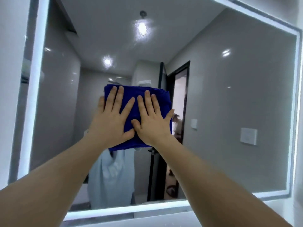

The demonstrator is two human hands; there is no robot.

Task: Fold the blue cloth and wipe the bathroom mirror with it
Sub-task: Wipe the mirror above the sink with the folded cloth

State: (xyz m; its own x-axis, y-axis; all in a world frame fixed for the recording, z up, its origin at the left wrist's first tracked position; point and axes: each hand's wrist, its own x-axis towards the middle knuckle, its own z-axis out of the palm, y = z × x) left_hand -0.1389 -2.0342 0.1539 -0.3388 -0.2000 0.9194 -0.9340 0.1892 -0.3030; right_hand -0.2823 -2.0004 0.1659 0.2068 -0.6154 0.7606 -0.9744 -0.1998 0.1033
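Single view, from a wide-angle camera worn on the head. It faces the mirror [229, 104] from close by and is tilted upward, so the reflected ceiling [106, 30] fills the upper picture. The mirror's lit border [35, 95] sits slanted and bowed, and its top left corner is cut off. Both forearms enter from the bottom corners and meet at centre, where the left hand [109, 122] and right hand [152, 123] lie flat on the cloth [161, 102].

Cloth [163, 102] flat on the mirror [237, 95] — left hand [109, 122] beside right hand [154, 126], both atop it
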